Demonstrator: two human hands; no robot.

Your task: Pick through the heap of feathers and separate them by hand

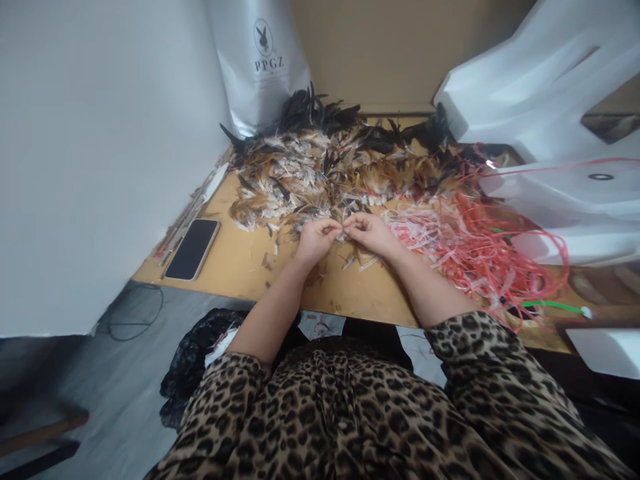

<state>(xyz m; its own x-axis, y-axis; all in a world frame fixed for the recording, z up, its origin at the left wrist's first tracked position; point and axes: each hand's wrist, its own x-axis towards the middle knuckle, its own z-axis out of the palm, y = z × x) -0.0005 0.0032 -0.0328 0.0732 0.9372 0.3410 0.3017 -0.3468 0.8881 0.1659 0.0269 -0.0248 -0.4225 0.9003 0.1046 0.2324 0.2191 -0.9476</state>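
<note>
In the head view my left hand (317,240) and my right hand (371,233) meet over the table, fingertips almost touching. Both are closed in a pinch. Whatever sits between the fingertips is too small to make out. Just beyond them spreads a heap of brown, white and black feathers (300,170), some lying close to the fingers. To the right of my right hand is a tangle of red and pale pink plastic strips (470,253). A few loose feather bits (267,261) lie on the yellowish tabletop (360,290) nearer to me.
A dark-screened phone (193,249) lies at the table's left end, beside a white wall (100,167). A white printed bag (263,73) stands behind the feathers. White plastic sheeting (530,87) hangs at the right. On the floor is a black plastic bag (193,363).
</note>
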